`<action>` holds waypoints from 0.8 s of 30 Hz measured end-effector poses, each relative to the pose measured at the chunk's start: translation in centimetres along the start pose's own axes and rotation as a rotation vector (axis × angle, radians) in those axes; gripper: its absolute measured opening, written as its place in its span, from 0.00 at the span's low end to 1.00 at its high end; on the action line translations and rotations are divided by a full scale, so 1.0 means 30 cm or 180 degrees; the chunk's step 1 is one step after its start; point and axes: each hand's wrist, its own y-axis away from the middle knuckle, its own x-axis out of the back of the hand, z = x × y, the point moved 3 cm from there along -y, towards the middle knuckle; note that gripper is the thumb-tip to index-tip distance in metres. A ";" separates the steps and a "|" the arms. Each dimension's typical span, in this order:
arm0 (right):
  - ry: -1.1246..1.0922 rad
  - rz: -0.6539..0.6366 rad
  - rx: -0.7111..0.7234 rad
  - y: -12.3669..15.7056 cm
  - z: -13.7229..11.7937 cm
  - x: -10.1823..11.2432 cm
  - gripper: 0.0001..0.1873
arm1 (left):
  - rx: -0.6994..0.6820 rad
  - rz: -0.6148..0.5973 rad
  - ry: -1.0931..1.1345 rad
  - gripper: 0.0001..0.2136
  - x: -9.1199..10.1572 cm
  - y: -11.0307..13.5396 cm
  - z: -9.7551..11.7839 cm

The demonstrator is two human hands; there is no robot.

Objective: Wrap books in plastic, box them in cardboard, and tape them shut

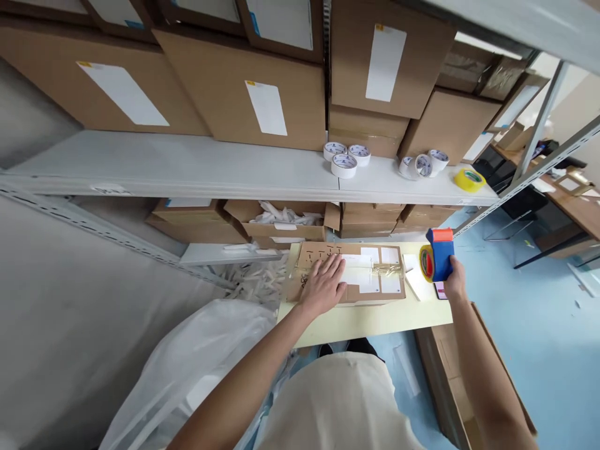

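Note:
A cardboard box (351,296) with white labels and clear tape across its top lies on a pale yellow table (370,322). My left hand (324,284) rests flat on the box's left half, fingers stretched out. Off the box's right end, my right hand (454,279) is closed around a blue tape dispenser (441,259) with an orange top and a yellow tape roll in it. Below the dispenser, white papers (419,282) lie on the table, and a phone-like thing (440,290) shows partly behind my right hand.
Behind the table stands a metal shelf (210,162) stacked with large cartons (281,69). White tape rolls (344,165) and a yellow roll (469,180) sit along its edge. A big clear plastic bag (201,356) is at left. An open carton (452,369) stands on the floor at right.

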 end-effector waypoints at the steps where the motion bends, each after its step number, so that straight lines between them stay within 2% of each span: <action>1: -0.0111 -0.0115 0.0059 -0.014 -0.066 -0.019 0.28 | -0.0008 -0.0001 0.0008 0.27 0.000 0.002 0.002; 3: -0.0160 -0.0795 0.0038 -0.022 -0.188 -0.101 0.28 | -0.0011 -0.0022 0.0020 0.27 0.000 0.011 0.006; 5: -0.0058 -0.1601 -0.0093 -0.006 -0.278 -0.212 0.30 | -0.0009 -0.0008 0.0033 0.27 0.000 0.026 0.014; 8: 0.0189 -0.2502 -0.0359 0.027 -0.335 -0.365 0.30 | -0.0008 0.0140 0.0090 0.27 0.002 0.054 0.027; 10: 0.0349 -0.2820 -0.0453 0.033 -0.337 -0.428 0.30 | 0.0024 0.0188 0.0221 0.27 0.002 0.065 0.032; 12: 0.0442 -0.2922 -0.0456 0.023 -0.330 -0.459 0.30 | 0.0117 0.0167 0.0468 0.27 0.007 0.059 0.030; 15: 0.0487 -0.2903 -0.0392 -0.007 -0.324 -0.468 0.32 | 0.0408 0.0222 0.1171 0.23 0.032 0.021 0.018; 17: 0.0483 -0.2885 -0.0342 -0.024 -0.322 -0.465 0.33 | 0.0791 0.0352 0.1990 0.22 0.058 -0.017 0.010; 20: 0.0411 -0.2872 -0.0231 -0.037 -0.315 -0.458 0.33 | 0.1565 0.0559 0.3622 0.22 0.090 -0.076 0.008; 22: 0.0407 -0.2855 -0.0188 -0.039 -0.307 -0.455 0.33 | 0.1953 0.0365 0.4615 0.21 0.098 -0.116 0.022; 24: 0.0443 -0.2845 -0.0155 -0.036 -0.302 -0.455 0.34 | 0.2174 0.0021 0.5140 0.17 0.103 -0.153 0.040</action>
